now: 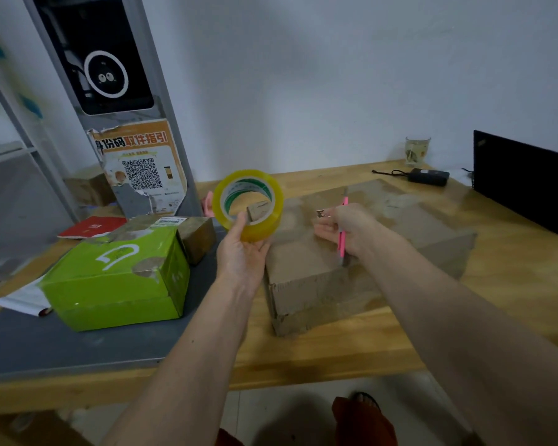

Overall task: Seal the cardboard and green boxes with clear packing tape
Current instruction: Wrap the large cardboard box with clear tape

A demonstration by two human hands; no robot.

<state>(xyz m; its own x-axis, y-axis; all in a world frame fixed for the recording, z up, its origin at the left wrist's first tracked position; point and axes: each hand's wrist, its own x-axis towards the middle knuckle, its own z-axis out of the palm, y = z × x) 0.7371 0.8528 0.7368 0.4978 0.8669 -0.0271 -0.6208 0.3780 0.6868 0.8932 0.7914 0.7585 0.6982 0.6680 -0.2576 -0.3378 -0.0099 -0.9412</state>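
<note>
A large brown cardboard box (pixel 306 281) lies on the wooden table, its top covered with shiny tape. A green box (pixel 116 284) sits to its left on a grey mat. My left hand (pixel 242 252) grips a yellowish roll of packing tape (pixel 248 204) above the cardboard box's left edge, thumb inside the core. My right hand (pixel 348 230) holds a pink utility knife (pixel 342 230) over the box top, and its fingers pinch a small piece at the tape's loose end (pixel 320 214).
A small brown box (pixel 197 236) stands behind the green one. A red booklet (pixel 91 226) and white papers (pixel 23 299) lie at left. A glass (pixel 417 151), a black adapter (pixel 427 177) and a black laptop (pixel 525 185) stand at the back right. A grey kiosk post (pixel 136 162) rises behind.
</note>
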